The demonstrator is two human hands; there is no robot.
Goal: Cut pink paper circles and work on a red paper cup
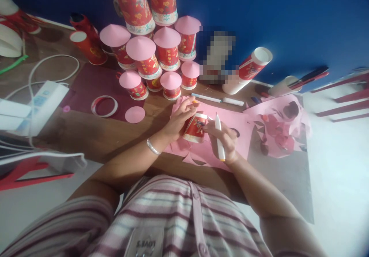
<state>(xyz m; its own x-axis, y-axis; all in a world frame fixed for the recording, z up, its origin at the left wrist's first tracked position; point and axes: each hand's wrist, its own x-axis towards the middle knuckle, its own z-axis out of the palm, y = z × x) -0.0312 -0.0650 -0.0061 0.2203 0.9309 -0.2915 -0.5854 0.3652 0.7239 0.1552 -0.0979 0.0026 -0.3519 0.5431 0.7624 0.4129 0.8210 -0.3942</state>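
My left hand (183,114), with a silver bracelet at the wrist, is closed around the left side of a small red paper cylinder (196,128). The cylinder has white bands at both ends and a colored figure on its side. Something small and orange shows by the left fingertips. In my right hand (226,137) is a white marker (219,137) with an orange end, its other end pointing up and away. The right fingers reach the cylinder's right side. Under both hands lies a pink paper sheet (239,114) with cut-out holes.
Red cylinders with pink cone roofs (141,49) stand in stacks at the back. A roll of tape (104,106) and a pink paper disc (135,114) lie left. Pink scraps (281,130) are heaped right, near a pen holder (282,85). A pen (217,98) lies behind the sheet.
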